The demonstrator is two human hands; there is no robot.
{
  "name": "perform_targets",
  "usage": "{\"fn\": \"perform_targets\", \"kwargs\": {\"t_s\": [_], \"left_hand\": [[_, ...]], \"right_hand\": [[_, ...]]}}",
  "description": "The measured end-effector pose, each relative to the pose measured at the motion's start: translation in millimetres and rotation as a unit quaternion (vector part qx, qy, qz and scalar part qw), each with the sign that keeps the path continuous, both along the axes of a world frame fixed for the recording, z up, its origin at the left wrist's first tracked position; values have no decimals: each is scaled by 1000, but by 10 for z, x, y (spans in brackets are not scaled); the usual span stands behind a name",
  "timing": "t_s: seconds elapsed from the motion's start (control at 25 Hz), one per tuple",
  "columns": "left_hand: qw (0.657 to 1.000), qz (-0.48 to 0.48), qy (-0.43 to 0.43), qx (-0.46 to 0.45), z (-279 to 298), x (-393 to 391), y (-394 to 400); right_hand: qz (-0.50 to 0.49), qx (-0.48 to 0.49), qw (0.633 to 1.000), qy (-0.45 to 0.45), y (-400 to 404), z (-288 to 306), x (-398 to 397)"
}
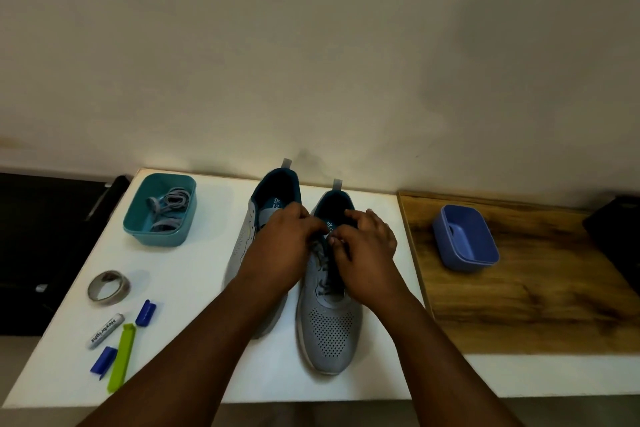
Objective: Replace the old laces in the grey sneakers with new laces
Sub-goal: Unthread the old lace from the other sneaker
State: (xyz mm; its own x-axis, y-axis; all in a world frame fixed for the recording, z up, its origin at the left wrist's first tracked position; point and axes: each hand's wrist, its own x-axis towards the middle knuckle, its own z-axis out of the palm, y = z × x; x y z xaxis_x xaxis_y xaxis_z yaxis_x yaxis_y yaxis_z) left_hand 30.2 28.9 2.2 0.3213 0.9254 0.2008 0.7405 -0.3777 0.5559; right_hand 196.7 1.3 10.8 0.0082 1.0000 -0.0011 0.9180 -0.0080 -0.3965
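The right-hand grey sneaker (329, 315) is lying toe toward the person on the white table (207, 374), and it is serving as the landmark here. A dark grey lace (323, 274) is running through its eyelets, crossing down the tongue. Both hands are working at the top of that lacing, near the sneaker's collar. The left hand (284, 246) is reaching in from the sneaker's left with fingers curled, seemingly pinching the lace at the uppermost eyelets. The right hand (367, 253) is coming in from the other side, its fingertips bunched together on the lace as well; the exact hold of each is partly hidden by the fingers.

Touching the landmark's left side, the second grey sneaker (249, 253) is lying parallel, largely covered by the left forearm, so its lacing cannot be made out.

Whether this lace is the old one coming out or a new one going in cannot be told. Judging by the hands at the top eyelets, the step in hand is working the lace ends there. The next move is likely calling for a fine pinch on one lace tip and a steady pull through a small eyelet.

Far left of the landmark, a teal tub (160, 210) is holding a heap of grey laces (168, 208). Well to the right, a blue tub (464, 237) is sitting on a wooden board (519, 305).
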Motion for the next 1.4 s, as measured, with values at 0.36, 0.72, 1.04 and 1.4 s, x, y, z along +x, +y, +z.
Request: {"fn": "perform_targets", "kwargs": {"t_s": [0.36, 0.72, 1.04, 1.4], "left_hand": [[1000, 0, -12, 19, -6, -34, 5], [999, -13, -31, 27, -26, -97, 46], [999, -4, -27, 33, -39, -72, 24], [999, 1, -42, 14, -87, -99, 34]], "right_hand": [[-109, 117, 985, -73, -137, 89, 59], [-186, 120, 975, -32, -39, 30, 167], [-2, 37, 998, -54, -51, -4, -70], [-275, 176, 940, 100, 11, 98, 457]]}}
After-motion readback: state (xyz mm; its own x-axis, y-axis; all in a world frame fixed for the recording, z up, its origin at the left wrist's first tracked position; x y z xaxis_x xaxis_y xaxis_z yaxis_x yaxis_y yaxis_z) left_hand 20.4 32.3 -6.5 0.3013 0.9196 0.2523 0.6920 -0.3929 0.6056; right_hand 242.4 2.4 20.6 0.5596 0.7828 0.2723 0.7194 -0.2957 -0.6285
